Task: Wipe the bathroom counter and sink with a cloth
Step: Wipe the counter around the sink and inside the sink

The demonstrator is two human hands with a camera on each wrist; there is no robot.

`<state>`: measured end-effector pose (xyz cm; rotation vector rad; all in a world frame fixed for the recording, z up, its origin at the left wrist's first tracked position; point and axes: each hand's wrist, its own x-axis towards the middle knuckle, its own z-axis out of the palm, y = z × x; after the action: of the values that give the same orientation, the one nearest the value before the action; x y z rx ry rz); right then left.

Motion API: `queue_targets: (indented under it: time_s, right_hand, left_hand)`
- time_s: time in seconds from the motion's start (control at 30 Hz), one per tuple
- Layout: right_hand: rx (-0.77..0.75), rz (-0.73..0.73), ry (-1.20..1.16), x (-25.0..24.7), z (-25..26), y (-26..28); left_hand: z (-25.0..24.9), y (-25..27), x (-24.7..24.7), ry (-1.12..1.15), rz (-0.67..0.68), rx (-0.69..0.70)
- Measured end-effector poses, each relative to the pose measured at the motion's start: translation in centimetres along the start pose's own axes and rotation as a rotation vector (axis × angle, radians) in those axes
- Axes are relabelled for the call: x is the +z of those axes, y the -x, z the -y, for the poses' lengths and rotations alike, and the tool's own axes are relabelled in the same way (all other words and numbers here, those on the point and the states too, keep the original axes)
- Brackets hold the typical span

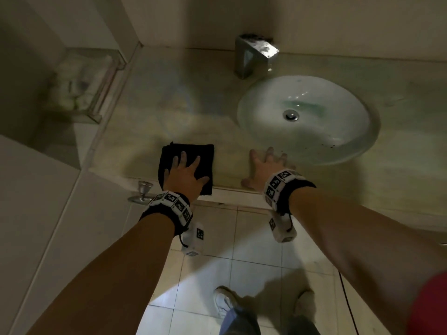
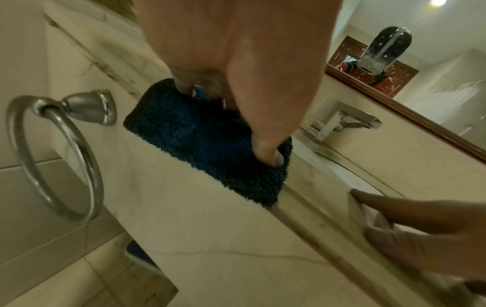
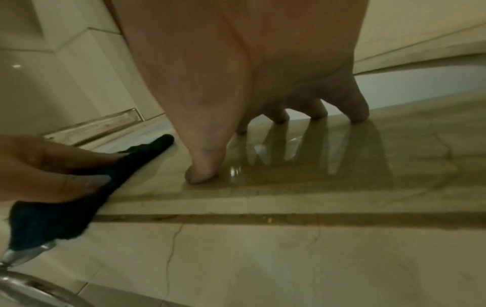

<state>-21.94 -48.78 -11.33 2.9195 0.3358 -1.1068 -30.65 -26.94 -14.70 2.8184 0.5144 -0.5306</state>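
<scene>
The left hand (image 1: 186,176) lies flat with spread, straight fingers pressing a dark folded cloth (image 1: 191,155) onto the counter (image 1: 169,112), at the counter's front edge and well left of the sink (image 1: 307,119). The right hand (image 1: 262,169) is likewise spread wide and holds nothing, its fingertips (image 3: 359,116) planted on the bare counter just in front of the sink's near rim, between the cloth and the basin. Behind the sink stands a boxy metal faucet (image 1: 254,56); far left of it, a clear tray (image 1: 82,85) of pale items sits against the wall. No brand or readable writing shows; the wrist bands (image 1: 173,201) carry only black-and-white square markers. The left wrist view alone shows the cloth as deep blue and fluffy, a metal towel ring (image 2: 56,155) on the wall below the counter, and a mirror (image 2: 410,62). The right wrist view alone shows the fingers reflected in the glossy stone.
</scene>
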Motion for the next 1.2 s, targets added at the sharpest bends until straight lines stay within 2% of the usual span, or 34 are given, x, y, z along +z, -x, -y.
queue_targets:
  time_s: [0.3, 0.7, 1.0, 1.2]
  right_hand:
    - [0.034, 0.021, -0.018, -0.3, 0.1, -0.2]
    - [0.035, 0.009, -0.037, 0.2, 0.0, -1.0]
    - [0.037, -0.005, 0.0, 0.4, 0.0, -1.0]
    - [0.043, -0.002, -0.015, 0.5, 0.0, -0.8]
  left_hand:
    - [1.7, -2.1, -1.3, -0.015, 0.025, 0.0]
    - [0.5, -4.9, -2.2, -0.045, 0.016, -0.068]
    - [-2.9, -0.2, 0.0, -0.112, -0.008, 0.039]
    - [-4.0, 1.3, 1.2, -0.084, -0.024, 0.055]
